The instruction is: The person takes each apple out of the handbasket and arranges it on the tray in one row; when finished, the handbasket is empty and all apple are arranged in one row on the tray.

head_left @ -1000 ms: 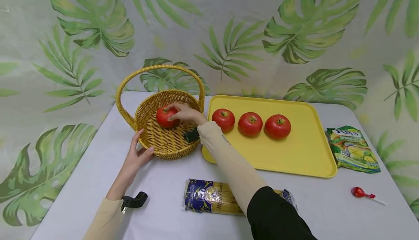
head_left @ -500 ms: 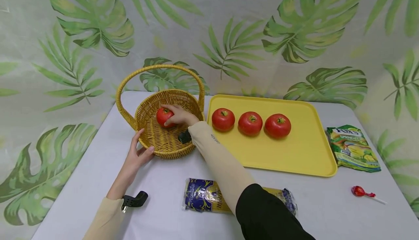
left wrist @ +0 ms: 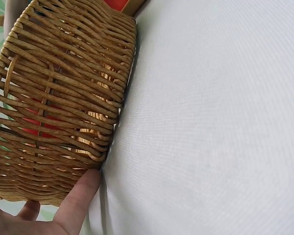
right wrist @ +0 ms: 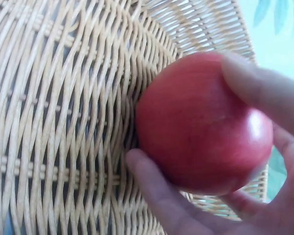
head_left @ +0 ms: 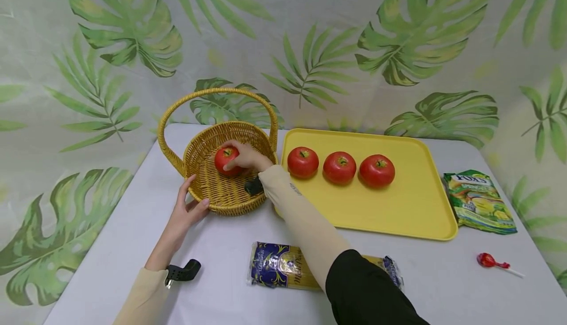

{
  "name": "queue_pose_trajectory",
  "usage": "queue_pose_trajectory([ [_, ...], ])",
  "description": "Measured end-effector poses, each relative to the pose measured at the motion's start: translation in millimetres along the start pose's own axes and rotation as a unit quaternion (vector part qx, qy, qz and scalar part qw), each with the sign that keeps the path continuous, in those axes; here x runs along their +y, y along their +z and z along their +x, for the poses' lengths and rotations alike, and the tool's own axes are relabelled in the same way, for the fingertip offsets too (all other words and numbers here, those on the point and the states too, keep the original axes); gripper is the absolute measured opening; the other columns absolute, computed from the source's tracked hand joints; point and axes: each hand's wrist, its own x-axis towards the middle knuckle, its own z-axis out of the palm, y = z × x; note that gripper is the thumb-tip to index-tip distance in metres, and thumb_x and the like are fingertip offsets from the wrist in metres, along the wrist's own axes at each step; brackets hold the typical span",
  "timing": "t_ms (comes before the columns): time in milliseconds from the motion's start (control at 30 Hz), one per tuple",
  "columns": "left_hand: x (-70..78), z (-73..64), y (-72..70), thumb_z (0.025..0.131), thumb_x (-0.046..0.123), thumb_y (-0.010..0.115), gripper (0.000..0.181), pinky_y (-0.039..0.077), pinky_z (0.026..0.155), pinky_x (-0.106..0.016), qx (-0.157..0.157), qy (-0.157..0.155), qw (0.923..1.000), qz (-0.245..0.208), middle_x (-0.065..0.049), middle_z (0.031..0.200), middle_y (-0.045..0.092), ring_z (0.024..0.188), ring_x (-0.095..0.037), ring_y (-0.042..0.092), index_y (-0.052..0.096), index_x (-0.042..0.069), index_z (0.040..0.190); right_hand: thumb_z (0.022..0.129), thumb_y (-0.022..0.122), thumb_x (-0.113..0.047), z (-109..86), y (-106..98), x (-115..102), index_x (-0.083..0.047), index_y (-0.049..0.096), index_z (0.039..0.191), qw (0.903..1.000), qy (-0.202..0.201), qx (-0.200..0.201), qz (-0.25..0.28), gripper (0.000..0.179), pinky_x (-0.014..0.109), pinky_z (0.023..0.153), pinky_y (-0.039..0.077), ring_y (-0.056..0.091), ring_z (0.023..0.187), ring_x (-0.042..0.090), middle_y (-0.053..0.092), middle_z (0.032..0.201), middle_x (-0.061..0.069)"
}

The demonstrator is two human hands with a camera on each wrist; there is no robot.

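Observation:
A red apple [head_left: 225, 158] is inside the woven wicker basket [head_left: 230, 202], which has a tall looped handle. My right hand [head_left: 246, 157] reaches in over the basket's right side and grips this apple. Close up in the right wrist view, the thumb and fingers lie round the apple [right wrist: 201, 122], close to the woven wicker. My left hand [head_left: 186, 211] touches the basket's front left side from outside, its fingers spread. In the left wrist view, one finger presses low on the basket wall [left wrist: 63, 88], near the white tablecloth.
Right of the basket lies a yellow tray [head_left: 407, 207] bearing a row of three red apples [head_left: 338, 168]. A spaghetti packet [head_left: 270, 266] lies in front, partly under my right arm. Farther right are a green Fox's candy bag [head_left: 480, 202] and a red lollipop [head_left: 486, 260].
Inside the basket, my right hand and the apple shifted slightly left, then a little back right. The right-hand fingers now wrap further round the apple. My left hand stays in place.

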Motion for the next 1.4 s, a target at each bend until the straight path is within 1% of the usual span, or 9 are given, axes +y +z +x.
queue_pose_trajectory([
  [100,-0.2,0.3,0.4,0.098,0.015,0.056,0.075,0.044,0.096,-0.034,0.000,0.000,1.0000,0.002,-0.009,0.156,-0.010,0.136,-0.043,0.021,0.006,0.023,0.153,0.084,0.073,-0.019,-1.5,-7.2,-1.2,-0.017,0.044,0.140,0.9979,-0.037,0.006,-0.053,0.062,0.037,0.082,0.052,0.041,0.118,0.030,0.035,0.136,0.017],
  [200,-0.3,0.2,0.3,0.098,0.015,0.056,0.075,0.044,0.095,-0.032,-0.001,-0.002,1.0000,0.004,-0.009,0.156,-0.012,0.136,-0.043,0.021,0.006,0.024,0.153,0.083,0.074,-0.022,-3.2,-15.0,-3.3,-0.018,0.046,0.138,0.9937,-0.079,0.004,-0.078,0.062,0.033,0.080,0.051,0.044,0.115,0.026,0.041,0.134,0.014],
  [333,-0.2,0.8,0.3,0.098,0.014,0.055,0.075,0.046,0.091,-0.024,0.000,-0.005,1.0000,0.003,-0.009,0.156,-0.014,0.137,-0.043,0.020,0.006,0.024,0.153,0.082,0.076,-0.021,-8.2,-23.6,-7.6,-0.019,0.047,0.137,0.9913,-0.116,-0.009,-0.061,0.062,0.037,0.072,0.056,0.048,0.111,0.025,0.042,0.134,0.012],
  [433,0.5,1.8,0.8,0.098,0.013,0.055,0.075,0.046,0.091,-0.024,0.000,-0.006,1.0000,0.004,-0.009,0.156,-0.013,0.137,-0.043,0.020,0.006,0.023,0.153,0.081,0.076,-0.023,-15.7,-29.1,-9.8,-0.022,0.048,0.136,0.9902,-0.130,-0.010,-0.052,0.062,0.039,0.069,0.057,0.048,0.111,0.025,0.040,0.135,0.010],
  [800,2.9,0.5,1.5,0.097,0.014,0.057,0.077,0.046,0.092,-0.025,-0.004,-0.004,0.9999,-0.010,-0.010,0.156,-0.012,0.136,-0.045,0.018,0.006,0.022,0.153,0.080,0.078,-0.027,-53.8,-57.0,3.2,-0.028,0.050,0.134,0.9896,-0.141,-0.008,-0.027,0.061,0.042,0.068,0.057,0.045,0.113,0.029,0.033,0.139,0.009],
  [967,3.6,-1.9,0.8,0.096,0.015,0.058,0.077,0.045,0.093,-0.027,-0.001,-0.004,0.9999,-0.014,-0.009,0.156,-0.012,0.136,-0.045,0.019,0.007,0.022,0.153,0.079,0.077,-0.029,-72.6,-71.3,13.4,-0.028,0.051,0.134,0.9865,-0.160,-0.015,-0.032,0.061,0.044,0.068,0.057,0.046,0.113,0.029,0.033,0.141,0.008],
  [1067,4.2,-2.4,0.4,0.097,0.015,0.058,0.077,0.045,0.094,-0.030,0.000,-0.006,0.9999,-0.013,-0.008,0.156,-0.013,0.136,-0.044,0.019,0.006,0.022,0.153,0.079,0.077,-0.030,-85.9,-80.4,19.8,-0.029,0.052,0.134,0.9853,-0.164,-0.007,-0.045,0.060,0.042,0.075,0.054,0.046,0.113,0.027,0.033,0.143,0.006],
  [1267,5.6,-2.3,0.6,0.097,0.014,0.057,0.077,0.044,0.096,-0.034,-0.001,-0.008,0.9999,-0.010,-0.007,0.156,-0.015,0.136,-0.043,0.019,0.005,0.023,0.154,0.080,0.078,-0.022,-112.5,-100.9,40.0,-0.023,0.053,0.134,0.9863,-0.164,0.004,-0.014,0.060,0.047,0.075,0.055,0.052,0.109,0.029,0.036,0.141,0.002],
  [1400,3.9,-1.8,0.6,0.097,0.015,0.057,0.077,0.045,0.094,-0.031,-0.002,-0.006,0.9999,-0.012,-0.008,0.156,-0.014,0.136,-0.043,0.020,0.005,0.023,0.154,0.081,0.078,-0.023,-130.6,-118.0,56.9,-0.021,0.052,0.135,0.9866,-0.157,0.032,-0.033,0.060,0.043,0.086,0.051,0.046,0.118,0.025,0.039,0.142,0.000],
])
